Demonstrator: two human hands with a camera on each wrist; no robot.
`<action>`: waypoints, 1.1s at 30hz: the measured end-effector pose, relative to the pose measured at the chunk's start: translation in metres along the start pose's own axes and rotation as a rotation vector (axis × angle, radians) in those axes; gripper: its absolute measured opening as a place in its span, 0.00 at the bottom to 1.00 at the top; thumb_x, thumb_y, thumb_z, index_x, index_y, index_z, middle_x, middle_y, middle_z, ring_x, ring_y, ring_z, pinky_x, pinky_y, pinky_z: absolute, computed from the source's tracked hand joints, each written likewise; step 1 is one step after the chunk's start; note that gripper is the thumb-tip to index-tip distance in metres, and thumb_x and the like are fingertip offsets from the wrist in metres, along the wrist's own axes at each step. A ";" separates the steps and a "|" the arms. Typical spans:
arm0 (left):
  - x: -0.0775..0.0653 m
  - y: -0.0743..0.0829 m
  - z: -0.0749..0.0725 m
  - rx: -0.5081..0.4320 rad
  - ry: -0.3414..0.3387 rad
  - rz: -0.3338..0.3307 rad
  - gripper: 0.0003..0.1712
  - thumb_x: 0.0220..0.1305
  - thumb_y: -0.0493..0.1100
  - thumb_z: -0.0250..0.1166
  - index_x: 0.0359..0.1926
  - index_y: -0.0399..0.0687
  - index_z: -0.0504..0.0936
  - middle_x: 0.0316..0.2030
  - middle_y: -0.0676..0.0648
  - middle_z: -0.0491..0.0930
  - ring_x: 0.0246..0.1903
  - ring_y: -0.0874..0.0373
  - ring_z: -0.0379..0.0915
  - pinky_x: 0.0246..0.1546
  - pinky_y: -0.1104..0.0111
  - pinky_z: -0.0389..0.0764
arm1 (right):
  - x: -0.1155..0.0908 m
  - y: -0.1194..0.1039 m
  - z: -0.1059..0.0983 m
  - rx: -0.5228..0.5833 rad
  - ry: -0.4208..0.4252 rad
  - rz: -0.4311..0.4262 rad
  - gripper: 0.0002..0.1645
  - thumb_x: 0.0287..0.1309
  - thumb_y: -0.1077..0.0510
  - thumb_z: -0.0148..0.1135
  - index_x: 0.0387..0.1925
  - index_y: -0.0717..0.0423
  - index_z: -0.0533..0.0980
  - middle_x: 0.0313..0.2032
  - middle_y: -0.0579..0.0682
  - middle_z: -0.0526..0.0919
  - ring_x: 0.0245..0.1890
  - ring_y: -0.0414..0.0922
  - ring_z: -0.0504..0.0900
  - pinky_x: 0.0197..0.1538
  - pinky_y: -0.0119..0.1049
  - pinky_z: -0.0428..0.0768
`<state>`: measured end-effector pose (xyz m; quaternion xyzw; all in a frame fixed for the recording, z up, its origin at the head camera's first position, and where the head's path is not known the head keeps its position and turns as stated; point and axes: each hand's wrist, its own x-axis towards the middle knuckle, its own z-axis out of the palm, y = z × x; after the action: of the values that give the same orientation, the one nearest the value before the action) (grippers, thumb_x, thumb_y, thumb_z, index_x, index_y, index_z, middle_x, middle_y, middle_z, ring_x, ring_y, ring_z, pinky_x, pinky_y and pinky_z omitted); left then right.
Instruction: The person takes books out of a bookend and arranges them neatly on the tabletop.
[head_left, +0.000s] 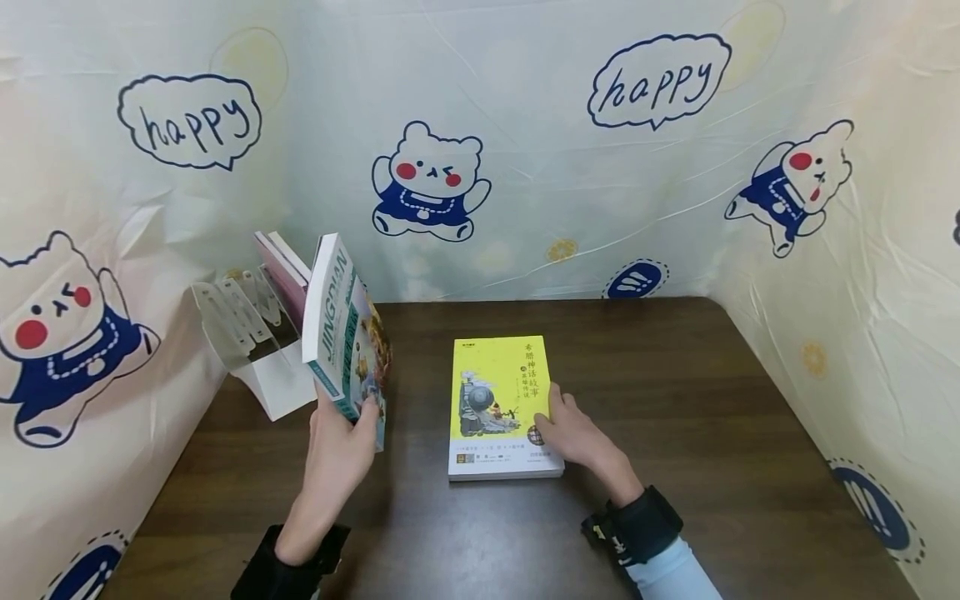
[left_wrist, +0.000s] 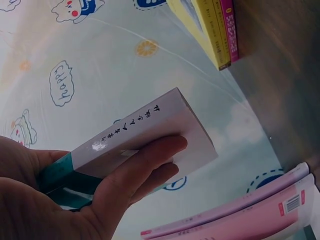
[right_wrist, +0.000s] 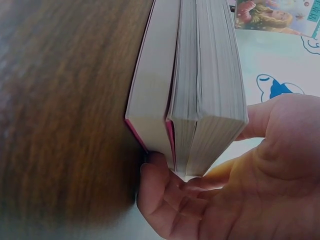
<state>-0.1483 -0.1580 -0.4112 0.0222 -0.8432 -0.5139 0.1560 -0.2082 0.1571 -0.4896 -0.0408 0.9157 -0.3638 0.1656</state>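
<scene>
“Wristbands (head_left: pixel 636 527) come nearest, then?”

“Yes, both black, nearer than the yellow book (head_left: pixel 495 396), one off its left, one off its right. A light blue sleeve (head_left: pixel 671 575) meets the right one.”

“And the hands?”

“The right hand (head_left: pixel 583 435) grips the yellow book at its right edge, by the near corner: thumb on the cover, fingers curled round below. It takes in the books stacked underneath as well; the right wrist view shows a pink-covered book (right_wrist: pixel 154 75) lowest.”

“The other?”

“Left of the yellow book, the left hand (head_left: pixel 339 442) holds a white and teal book (head_left: pixel 337 329), its lower end between thumb and fingers, the book tilted on end.”

“How much room between?”

“A broad strip of dark table (head_left: pixel 652 367) separates the held book from the yellow book's left edge. More wood runs from its right edge to the table's right side, well apart.”

“Farther off?”

“Left of the yellow book and beyond its near edge, a white rack (head_left: pixel 281 379) with tilted pink books (left_wrist: pixel 250 212). It's tighter there: printed curtain (head_left: pixel 525 167) comes close on the rack's left.”

“And behind?”

“The table's far edge crosses well behind the yellow book, the curtain rising just past it.”
</scene>
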 end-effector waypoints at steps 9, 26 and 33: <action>0.002 0.000 0.005 -0.013 -0.018 0.027 0.48 0.75 0.32 0.56 0.85 0.57 0.41 0.77 0.30 0.58 0.69 0.29 0.65 0.54 0.32 0.74 | 0.000 -0.002 -0.001 0.001 0.001 -0.002 0.45 0.79 0.51 0.49 0.83 0.66 0.42 0.71 0.69 0.62 0.56 0.59 0.73 0.53 0.52 0.73; 0.003 0.003 0.016 -0.041 -0.072 0.025 0.51 0.74 0.31 0.57 0.85 0.64 0.40 0.78 0.34 0.58 0.68 0.34 0.68 0.54 0.35 0.77 | 0.000 -0.001 0.000 -0.007 0.014 -0.010 0.45 0.79 0.52 0.49 0.82 0.68 0.43 0.74 0.72 0.59 0.59 0.60 0.72 0.57 0.55 0.73; 0.003 0.005 0.019 -0.043 -0.087 0.020 0.50 0.74 0.31 0.58 0.84 0.63 0.41 0.78 0.35 0.58 0.66 0.35 0.70 0.53 0.36 0.78 | 0.000 -0.001 0.000 -0.004 0.011 -0.005 0.45 0.79 0.52 0.49 0.82 0.69 0.42 0.75 0.72 0.57 0.61 0.61 0.71 0.58 0.56 0.72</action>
<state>-0.1560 -0.1400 -0.4142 -0.0121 -0.8381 -0.5309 0.1249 -0.2077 0.1562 -0.4891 -0.0414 0.9173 -0.3626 0.1596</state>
